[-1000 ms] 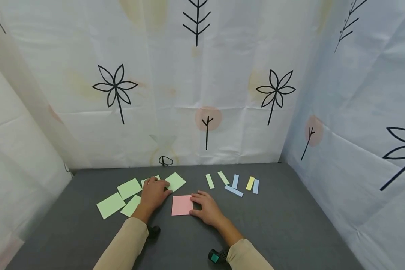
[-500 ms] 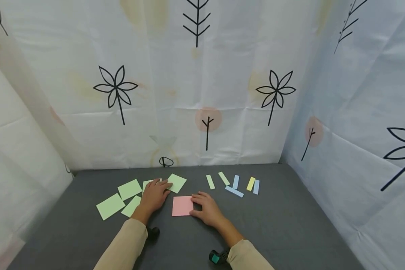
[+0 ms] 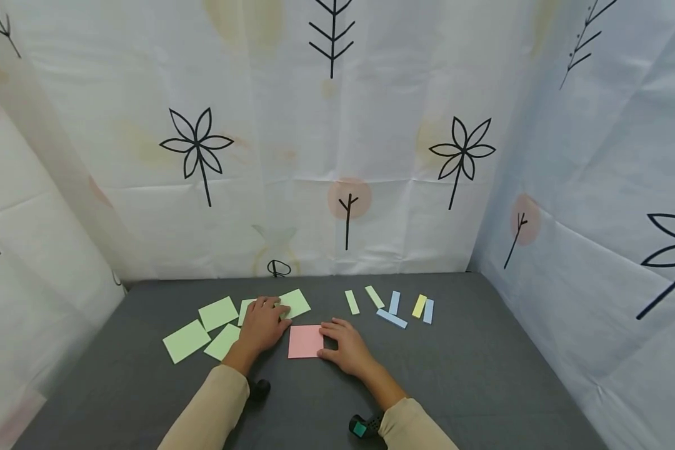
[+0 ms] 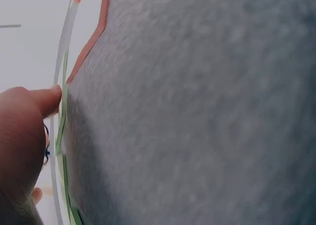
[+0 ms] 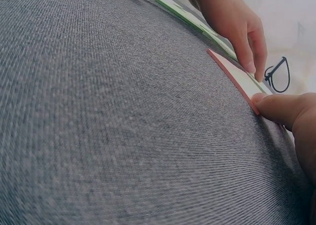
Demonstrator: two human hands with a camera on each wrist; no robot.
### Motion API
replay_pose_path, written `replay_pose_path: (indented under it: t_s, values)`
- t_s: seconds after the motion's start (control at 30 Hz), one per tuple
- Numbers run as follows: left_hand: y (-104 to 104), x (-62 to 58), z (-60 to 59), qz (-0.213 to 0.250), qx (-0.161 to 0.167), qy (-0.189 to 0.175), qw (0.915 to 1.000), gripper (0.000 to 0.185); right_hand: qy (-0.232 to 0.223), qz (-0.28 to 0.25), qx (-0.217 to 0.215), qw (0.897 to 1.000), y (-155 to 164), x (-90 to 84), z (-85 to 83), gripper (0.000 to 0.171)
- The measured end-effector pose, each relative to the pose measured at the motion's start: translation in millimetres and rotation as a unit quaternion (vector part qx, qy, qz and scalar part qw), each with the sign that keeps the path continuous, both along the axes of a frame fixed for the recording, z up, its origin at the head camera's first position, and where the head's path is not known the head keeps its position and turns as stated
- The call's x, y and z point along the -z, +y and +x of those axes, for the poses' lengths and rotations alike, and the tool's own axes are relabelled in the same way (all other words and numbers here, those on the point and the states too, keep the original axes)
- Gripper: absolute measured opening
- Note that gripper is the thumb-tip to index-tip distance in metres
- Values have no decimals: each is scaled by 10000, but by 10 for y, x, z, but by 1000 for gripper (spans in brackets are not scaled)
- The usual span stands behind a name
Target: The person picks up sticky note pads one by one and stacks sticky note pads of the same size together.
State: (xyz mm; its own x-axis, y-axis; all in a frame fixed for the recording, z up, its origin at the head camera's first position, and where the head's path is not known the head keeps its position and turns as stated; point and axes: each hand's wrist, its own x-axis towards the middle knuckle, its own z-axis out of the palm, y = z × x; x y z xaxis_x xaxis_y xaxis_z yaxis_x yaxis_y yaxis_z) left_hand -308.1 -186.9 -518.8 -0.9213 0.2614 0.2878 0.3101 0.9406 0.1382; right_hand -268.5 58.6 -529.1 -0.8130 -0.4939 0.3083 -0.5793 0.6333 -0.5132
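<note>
Now: my right hand (image 3: 345, 349) flat, fingers (image 3: 333, 326) resting on pink note (image 3: 304, 342) right edge; left hand (image 3: 262, 325) flat, fingertips pressing green note (image 3: 295, 302), table (image 3: 472, 375).

1. The table (image 3: 455, 387) ran back to a curtain wall (image 3: 326, 156), with more curtain on both sides.
2. A square note (image 3: 305, 341) lay near the middle of the table.
3. The right hand (image 3: 345, 347) rested on that note's right edge.
4. The left hand (image 3: 263, 327) lay just left of the note, on a note sheet (image 3: 294, 302) behind it.
5. Other sheets (image 3: 202, 328) were spread to the left of the left hand.
6. A group of narrow strips (image 3: 394, 306) lay to the right, behind the right hand and apart from it.
</note>
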Motion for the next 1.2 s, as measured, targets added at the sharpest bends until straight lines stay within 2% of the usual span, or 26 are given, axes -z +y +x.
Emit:
replay_pose_path:
  t_s: [0.13,0.3,0.53,0.93,1.2]
  values:
    - [-51,-10,7,367,114,-307,9988,33,-48,18,36,10000,0,-3,-3,48]
    - [-97,-6,-9,490,224,-538,9971,37,-67,71,73,9999,-2,3,-12,49]
    - [-126,56,-39,320,195,-409,9985,39,-98,40,69,9999,-3,-9,-5,48]
    - [-72,13,12,63,142,-142,9998,36,-87,98,72,9999,-3,-15,-4,49]
    - [-77,14,25,24,111,-250,9996,36,-67,103,67,9999,-1,-10,-7,48]
